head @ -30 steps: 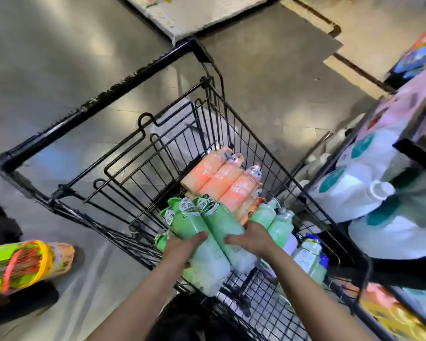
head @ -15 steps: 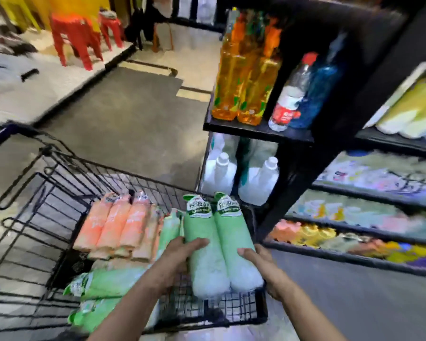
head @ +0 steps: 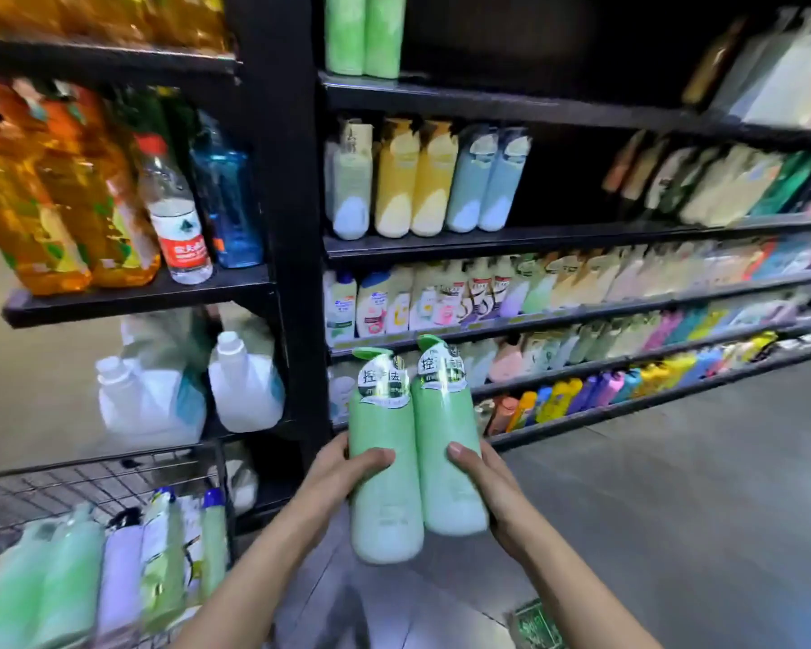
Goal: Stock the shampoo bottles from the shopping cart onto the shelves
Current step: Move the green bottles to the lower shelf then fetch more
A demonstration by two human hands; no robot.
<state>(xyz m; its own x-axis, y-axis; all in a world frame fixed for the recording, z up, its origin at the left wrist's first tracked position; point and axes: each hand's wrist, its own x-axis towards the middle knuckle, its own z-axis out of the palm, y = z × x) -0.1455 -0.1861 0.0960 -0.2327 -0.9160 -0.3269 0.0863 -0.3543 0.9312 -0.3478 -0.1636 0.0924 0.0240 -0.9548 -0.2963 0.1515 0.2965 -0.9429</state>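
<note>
While hands (head: 413, 480) grip, bottles (head: 413, 442) seemingly lifted shelfward

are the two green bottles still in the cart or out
Out. Both green bottles are held upright between the left hand and right hand, right of the cart.

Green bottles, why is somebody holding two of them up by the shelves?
A person is stocking shampoo. The left hand grips one green bottle and the right hand grips a second green bottle, side by side and upright in front of the black shelves. More bottles wait in the shopping cart at lower left. Two matching green bottles already stand on the top shelf, so these probably go there.
</note>
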